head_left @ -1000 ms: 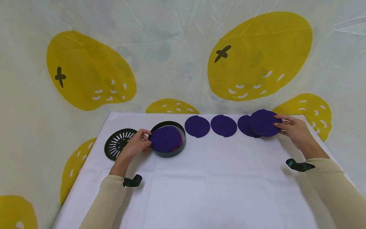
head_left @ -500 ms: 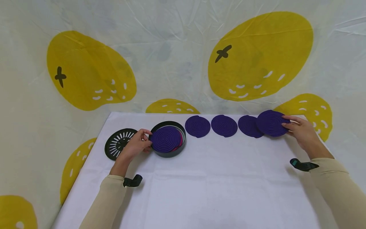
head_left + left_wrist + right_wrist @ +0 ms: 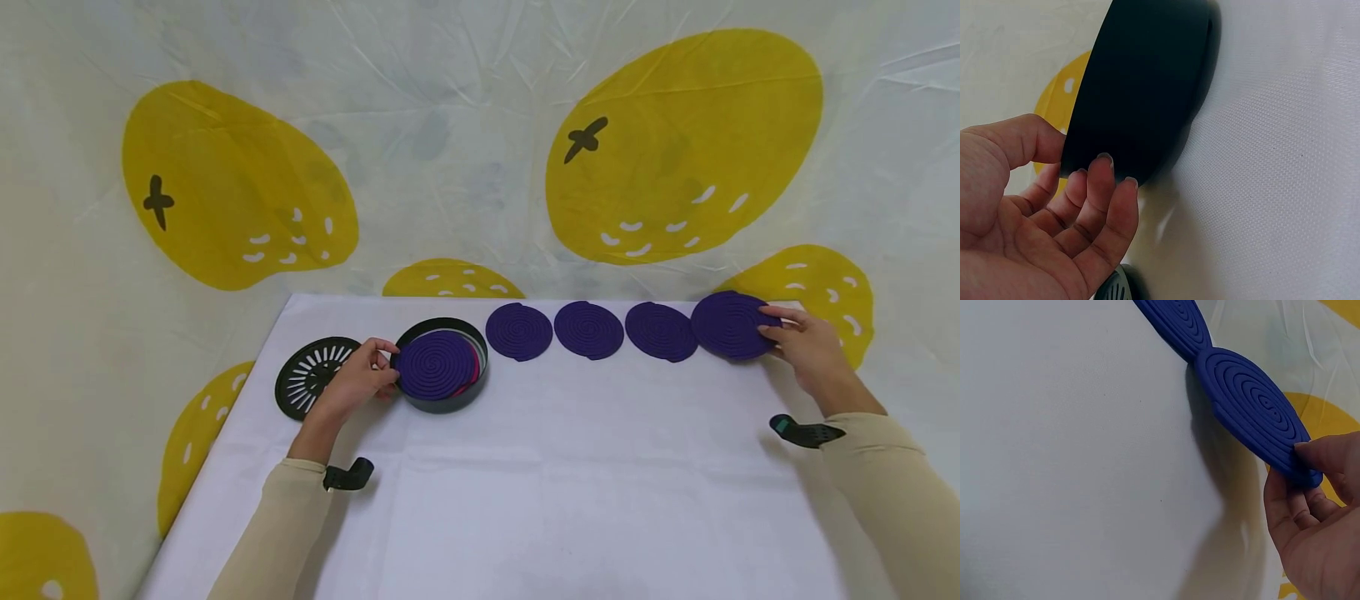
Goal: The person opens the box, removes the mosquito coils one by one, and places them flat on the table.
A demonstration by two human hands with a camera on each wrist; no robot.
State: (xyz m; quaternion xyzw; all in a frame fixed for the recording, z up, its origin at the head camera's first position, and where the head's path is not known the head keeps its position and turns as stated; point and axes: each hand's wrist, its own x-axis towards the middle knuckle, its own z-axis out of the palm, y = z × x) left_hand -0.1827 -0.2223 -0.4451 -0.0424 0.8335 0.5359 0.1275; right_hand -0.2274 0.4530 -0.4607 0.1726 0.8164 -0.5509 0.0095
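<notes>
Purple spiral coaster (image 3: pixel 727 325) at ctr-R of frame, R edge raised off counter (image 3: pixel 525 500), pinched by fingers of R hand (image 3: pixel 812 346). Next coaster (image 3: pixel 662 331) just to its L, then 2 more (image 3: pixel 588 331). Black round holder (image 3: pixel 442 406) ctr-L w/ purple top coaster (image 3: pixel 432 364) inside; L hand's (image 3: pixel 356 383) fingers pinch its rim. Slotted blk disc (image 3: pixel 318 369) far L.

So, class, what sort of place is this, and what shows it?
Probably a staged recording spot: a creased yellow-patterned backdrop, a white-covered table close against it, and purple spiral discs in a neat row.
</notes>
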